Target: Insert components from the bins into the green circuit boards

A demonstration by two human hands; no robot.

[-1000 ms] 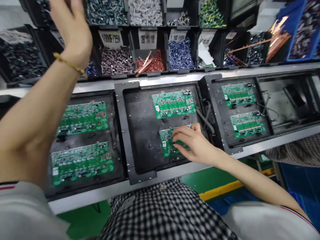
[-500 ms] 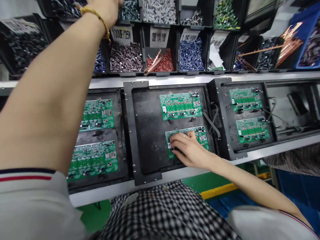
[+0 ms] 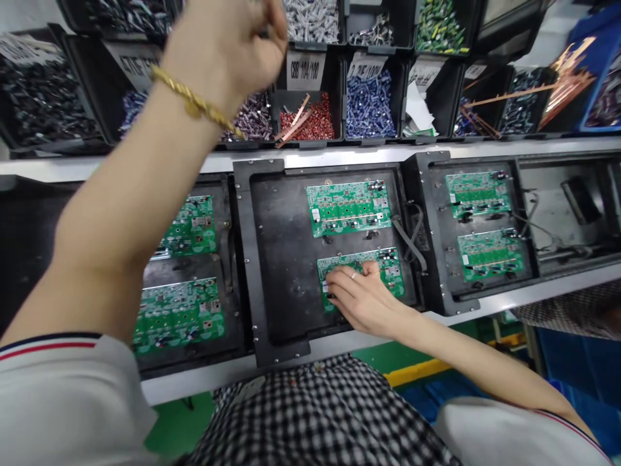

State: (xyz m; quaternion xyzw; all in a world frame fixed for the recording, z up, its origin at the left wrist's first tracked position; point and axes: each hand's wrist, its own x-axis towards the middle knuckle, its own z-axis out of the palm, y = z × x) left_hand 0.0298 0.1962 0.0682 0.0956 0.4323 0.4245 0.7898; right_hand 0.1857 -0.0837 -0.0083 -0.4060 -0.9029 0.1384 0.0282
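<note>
My left hand point(image 3: 233, 48) is raised in front of the parts bins, slightly blurred, its fingers curled together. Something dark shows between the fingertips, too small to name. My right hand point(image 3: 363, 299) rests over the lower green circuit board point(image 3: 395, 281) in the middle tray, fingers bent and pinched near its left end. Small dark parts sit by those fingertips; what they grip is hidden. Above it in the same tray lies an upper circuit board point(image 3: 348, 208) with capacitors and a copper strip.
Bins of red capacitors point(image 3: 317, 120), blue capacitors point(image 3: 369, 107) and copper strips point(image 3: 565, 97) line the back. Circuit boards point(image 3: 182, 314) lie in the left tray point(image 3: 233, 343), others point(image 3: 490, 254) in the right tray. A grey ribbon cable point(image 3: 410, 239) crosses the middle tray's right side.
My left hand has come down and to the right from the upper bins, closer to the camera. My right hand stays at the lower board with only a small shift.
</note>
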